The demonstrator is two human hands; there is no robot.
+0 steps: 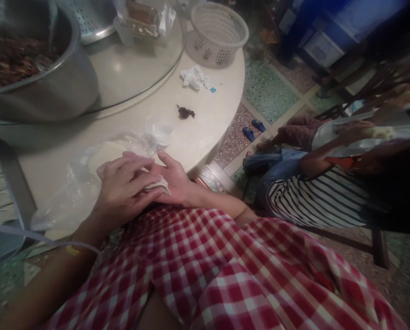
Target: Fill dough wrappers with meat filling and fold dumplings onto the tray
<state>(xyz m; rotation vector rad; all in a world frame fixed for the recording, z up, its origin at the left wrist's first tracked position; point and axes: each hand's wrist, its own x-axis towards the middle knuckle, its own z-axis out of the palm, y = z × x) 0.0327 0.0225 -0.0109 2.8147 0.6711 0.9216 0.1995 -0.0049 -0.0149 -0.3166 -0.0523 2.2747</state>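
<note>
My right hand [177, 181] lies palm up near the table's front edge, thumb raised, holding a small folded dough wrapper [158, 184] across its palm and fingers. From above, my left hand [125, 190] covers part of the wrapper, its fingers pressed onto it. Any filling inside is hidden by the fingers. Just behind my hands, a pale stack of wrappers [105, 156] sits on a crumpled clear plastic bag [72, 192]. A small clear plastic piece [160, 130] lies beyond my right thumb.
At left stands a large metal pot [63, 78] of chopped brown filling. A glass turntable [129, 82], white basket [222, 36], crumpled tissue [194, 78] and dark scrap [185, 112] are on the round table. A tray [5, 174] of pale pieces is at left. People sit at right, one in a striped shirt [315, 199].
</note>
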